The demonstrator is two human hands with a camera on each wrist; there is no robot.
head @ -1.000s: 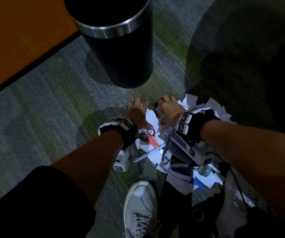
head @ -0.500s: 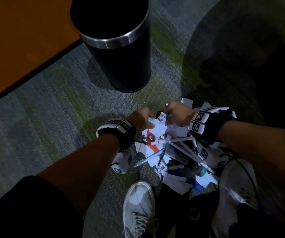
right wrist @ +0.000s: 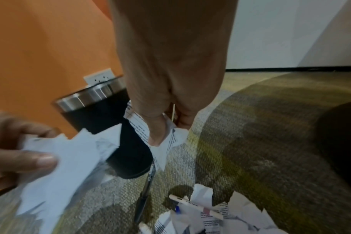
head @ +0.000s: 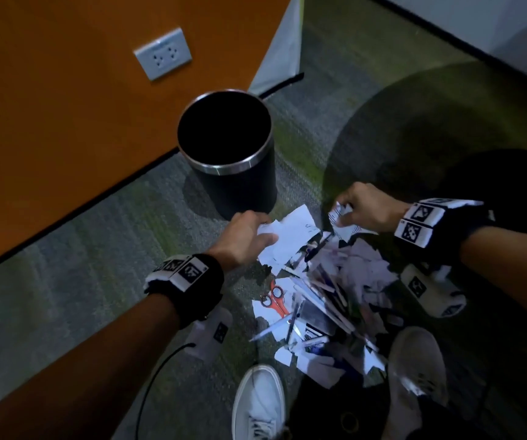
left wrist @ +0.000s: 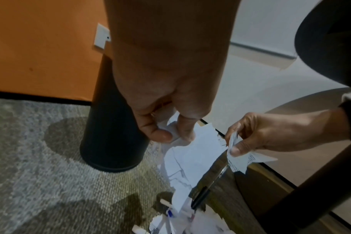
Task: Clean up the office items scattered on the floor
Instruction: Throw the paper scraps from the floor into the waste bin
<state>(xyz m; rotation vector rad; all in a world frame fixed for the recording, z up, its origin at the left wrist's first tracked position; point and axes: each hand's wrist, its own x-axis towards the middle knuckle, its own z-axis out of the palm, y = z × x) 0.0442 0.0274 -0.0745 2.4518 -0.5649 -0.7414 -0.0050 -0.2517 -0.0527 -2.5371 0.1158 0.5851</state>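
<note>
My left hand (head: 263, 233) pinches a torn white sheet (head: 290, 239) between thumb and fingers, lifted just above the pile; the left wrist view shows the same left hand (left wrist: 170, 136). My right hand (head: 340, 214) pinches a printed paper scrap (head: 335, 219), also seen in the right wrist view (right wrist: 170, 139). A black pen (right wrist: 145, 188) hangs under that scrap. On the carpet below lies the pile (head: 335, 296) of torn paper, several pens and orange scissors (head: 275, 300). The black bin (head: 240, 188) with a steel rim stands just beyond my left hand, its mouth open.
An orange wall (head: 65, 122) with a socket (head: 162, 54) runs behind the bin. My two white shoes (head: 259, 404) (head: 417, 366) stand at the near edge of the pile. A dark round shape (head: 493, 185) lies to the right. Grey-green carpet (head: 65, 265) spreads to the left.
Both hands have come up off the pile and moved apart, each now holding a piece of paper. The view has tilted up, showing more wall and the bin's mouth.
</note>
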